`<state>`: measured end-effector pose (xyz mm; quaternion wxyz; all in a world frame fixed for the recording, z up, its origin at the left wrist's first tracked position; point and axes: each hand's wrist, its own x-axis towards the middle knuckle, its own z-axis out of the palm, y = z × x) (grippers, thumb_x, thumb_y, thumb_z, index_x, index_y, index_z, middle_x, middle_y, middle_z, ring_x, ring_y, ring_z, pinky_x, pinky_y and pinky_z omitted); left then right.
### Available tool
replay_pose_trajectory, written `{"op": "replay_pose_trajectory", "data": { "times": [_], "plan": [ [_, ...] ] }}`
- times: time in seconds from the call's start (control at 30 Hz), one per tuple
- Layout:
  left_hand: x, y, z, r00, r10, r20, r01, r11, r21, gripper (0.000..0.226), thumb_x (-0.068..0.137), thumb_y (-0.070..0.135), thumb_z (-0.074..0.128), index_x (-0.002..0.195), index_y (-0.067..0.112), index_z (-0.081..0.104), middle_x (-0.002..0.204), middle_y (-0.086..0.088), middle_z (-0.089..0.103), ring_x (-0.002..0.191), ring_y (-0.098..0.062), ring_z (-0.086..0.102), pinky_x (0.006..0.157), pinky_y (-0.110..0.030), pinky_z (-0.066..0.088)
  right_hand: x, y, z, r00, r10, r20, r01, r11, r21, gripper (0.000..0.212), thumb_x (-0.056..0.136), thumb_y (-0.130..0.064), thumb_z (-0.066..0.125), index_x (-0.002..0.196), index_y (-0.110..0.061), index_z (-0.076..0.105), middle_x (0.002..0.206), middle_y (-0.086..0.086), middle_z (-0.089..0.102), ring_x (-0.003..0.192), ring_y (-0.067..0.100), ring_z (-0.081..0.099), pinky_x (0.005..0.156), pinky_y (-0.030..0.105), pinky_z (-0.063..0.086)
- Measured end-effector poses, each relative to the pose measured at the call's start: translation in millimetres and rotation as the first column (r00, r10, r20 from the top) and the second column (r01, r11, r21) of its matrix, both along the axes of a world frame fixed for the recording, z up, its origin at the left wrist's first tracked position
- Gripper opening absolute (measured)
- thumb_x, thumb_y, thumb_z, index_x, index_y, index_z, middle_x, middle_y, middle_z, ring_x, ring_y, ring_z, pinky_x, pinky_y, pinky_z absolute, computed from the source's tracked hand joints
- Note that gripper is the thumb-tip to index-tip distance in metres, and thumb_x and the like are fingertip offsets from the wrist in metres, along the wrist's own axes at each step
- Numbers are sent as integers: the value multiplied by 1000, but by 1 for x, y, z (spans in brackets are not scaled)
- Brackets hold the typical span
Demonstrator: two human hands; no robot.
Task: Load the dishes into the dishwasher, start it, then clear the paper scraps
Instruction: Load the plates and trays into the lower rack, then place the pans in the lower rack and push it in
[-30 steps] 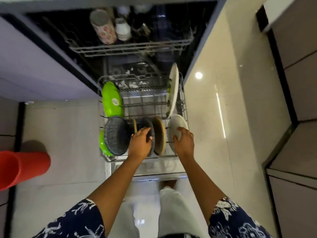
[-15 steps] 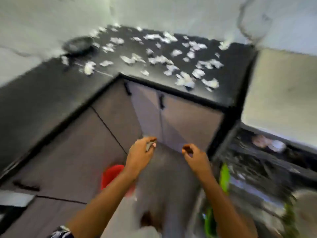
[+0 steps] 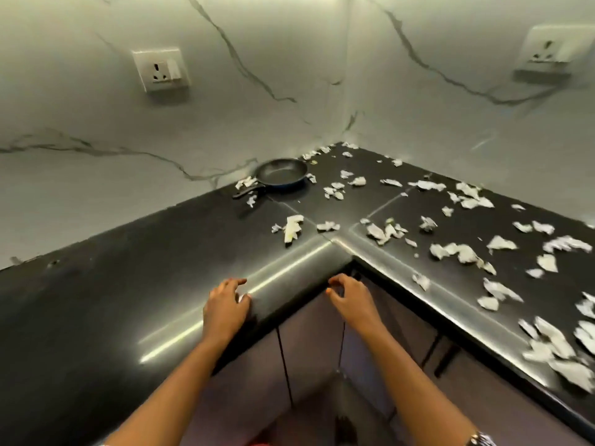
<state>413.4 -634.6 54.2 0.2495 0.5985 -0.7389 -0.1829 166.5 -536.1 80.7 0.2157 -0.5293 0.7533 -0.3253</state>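
My view had swung from the dishwasher rack up to the table (image 3: pixel 128 300), where my left hand (image 3: pixel 225 305) and right hand (image 3: pixel 351 299), loosely curled and seemingly empty, hovered at its edge, a pan (image 3: pixel 280 175) by the wall yet to load, I judged, and paper scraps (image 3: pixel 457 252) uncleared across it.

One wide-angle view from the person's head looks forward and down, close in, at the inner corner of the L-shaped black table (image 3: pixel 96 317). The marble wall (image 3: pixel 289 75) fills the upper half of the frame. The left hand (image 3: pixel 225 307) and right hand (image 3: pixel 351 297) sit just below centre.
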Motion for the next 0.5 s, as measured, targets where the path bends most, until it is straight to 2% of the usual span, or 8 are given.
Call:
{"op": "replay_pose_trajectory", "data": {
  "times": [0.1, 0.2, 0.3, 0.4, 0.5],
  "plan": [
    [-18, -72, -13, 994, 91, 54, -91, 996, 14, 43, 87, 29, 59, 130, 22, 54, 141, -6, 47, 128, -28, 42, 105, -41, 34, -23, -88, -3, 998, 33, -46, -34, 999, -19, 30, 89, -25, 58, 116, -13, 60, 120, 6, 59, 116, 24, 51, 96, 33, 42],
    [-36, -139, -19, 974, 191, 119, -196, 980, 35, 48, 90, 34, 55, 136, 22, 49, 148, -7, 38, 137, -27, 32, 113, -44, 22, -45, -178, -3, 987, 100, -122, -98, 995, 23, 35, 88, -20, 55, 122, -12, 54, 129, 8, 52, 122, 26, 43, 101, 31, 32],
    [-46, -199, -19, 962, 228, 151, -235, 971, 36, 49, 94, 36, 50, 140, 22, 44, 152, -6, 33, 141, -26, 26, 115, -44, 16, -61, -253, 2, 953, 187, -239, -174, 982, 74, 41, 90, -22, 53, 129, -13, 47, 134, 8, 46, 125, 26, 40, 100, 31, 30],
    [-52, -251, -20, 948, 261, 181, -269, 963, 21, 50, 95, 39, 45, 142, 22, 41, 153, -3, 33, 141, -24, 25, 116, -46, 15, -71, -321, -1, 958, 239, -160, -221, 968, 120, 45, 90, -20, 53, 133, -12, 44, 135, 10, 46, 125, 27, 41, 100, 34, 34],
    [-53, -283, -22, 949, 264, 174, -272, 962, 24, 57, 96, 43, 43, 148, 25, 28, 152, -5, 33, 142, -23, 24, 116, -47, 15, -70, -371, -9, 982, 183, -51, -176, 977, 120, 47, 88, -23, 56, 132, -10, 45, 129, 14, 52, 120, 31, 47, 98, 36, 38]
  ]
}}
